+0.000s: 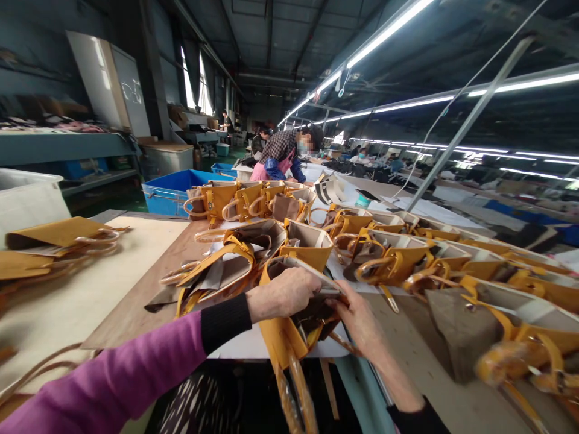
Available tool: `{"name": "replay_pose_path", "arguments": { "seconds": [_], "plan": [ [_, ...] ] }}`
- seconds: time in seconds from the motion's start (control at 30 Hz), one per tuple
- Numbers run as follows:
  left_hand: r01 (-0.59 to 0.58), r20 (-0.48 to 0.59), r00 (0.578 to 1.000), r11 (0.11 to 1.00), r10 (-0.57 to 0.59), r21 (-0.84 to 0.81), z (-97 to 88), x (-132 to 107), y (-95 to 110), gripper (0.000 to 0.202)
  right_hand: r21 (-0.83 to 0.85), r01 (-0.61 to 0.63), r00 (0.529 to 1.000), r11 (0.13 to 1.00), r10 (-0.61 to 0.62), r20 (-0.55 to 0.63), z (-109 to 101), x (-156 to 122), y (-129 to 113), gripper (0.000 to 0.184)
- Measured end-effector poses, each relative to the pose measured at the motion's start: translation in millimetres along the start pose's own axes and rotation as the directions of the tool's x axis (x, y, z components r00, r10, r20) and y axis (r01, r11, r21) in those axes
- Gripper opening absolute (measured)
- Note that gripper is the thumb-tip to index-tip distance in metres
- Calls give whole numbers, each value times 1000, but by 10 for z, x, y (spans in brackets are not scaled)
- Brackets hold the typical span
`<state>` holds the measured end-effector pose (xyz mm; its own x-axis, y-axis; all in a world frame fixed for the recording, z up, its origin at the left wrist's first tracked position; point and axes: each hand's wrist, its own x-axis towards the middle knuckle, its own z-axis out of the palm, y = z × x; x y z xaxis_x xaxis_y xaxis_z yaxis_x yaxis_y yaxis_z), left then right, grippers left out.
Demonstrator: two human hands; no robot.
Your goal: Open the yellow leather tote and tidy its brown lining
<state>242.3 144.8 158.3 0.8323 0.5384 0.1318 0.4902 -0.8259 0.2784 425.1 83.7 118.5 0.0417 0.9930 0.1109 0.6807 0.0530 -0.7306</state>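
At the near edge of the table: I saw both hands on one mustard handbag (283, 337), which hung partly over that edge.
Left hand (283, 293): it lay closed over the bag's rim from the left, fingers curled on the upper lip.
Right hand (362, 322): it gripped the opposite side of the opening, fingers tucked into the dark inside; I could not tell what they touched there.
Bag's lie: directly between the two hands, mouth tilted toward me, long axis running from the table edge downward, wrapped straps (294, 392) dangling below.
Nearer hand: I judged neither nearer; each held its own side.
Bag's contents: dark lining and something brownish, too dim to name.
Farther across the table: rows of matching bags (384, 253), most open-mouthed.
Beyond the far left corner: a blue bin (176, 184); contents hidden.
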Motion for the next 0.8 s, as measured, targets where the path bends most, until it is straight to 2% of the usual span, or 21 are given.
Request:
{"name": "replay_pose_path", "arguments": {
  "seconds": [0.17, 0.3, 0.53, 0.8],
  "plan": [
    [-57, -37, 998, 998, 58, 25, -97, -88, 64, 21, 15, 3, 998, 1000, -3, 55, -35, 71, 43, 22],
    [-128, -3, 992, 989, 129, 73, -146, -117, 69, 30, 17, 13, 999, 1000, -14, 52, -59, 98, -3, 17],
    [-180, 61, 982, 983, 181, -22, -242, -129, 97, 30, 119, -15, 999, 993, 11, 35, -63, 55, -105, 21],
    [-248, 55, 966, 966, 252, -77, -297, -172, 110, 38, 125, -18, 1000, 992, 15, 24, -46, 48, -106, 18]
  ]
}}
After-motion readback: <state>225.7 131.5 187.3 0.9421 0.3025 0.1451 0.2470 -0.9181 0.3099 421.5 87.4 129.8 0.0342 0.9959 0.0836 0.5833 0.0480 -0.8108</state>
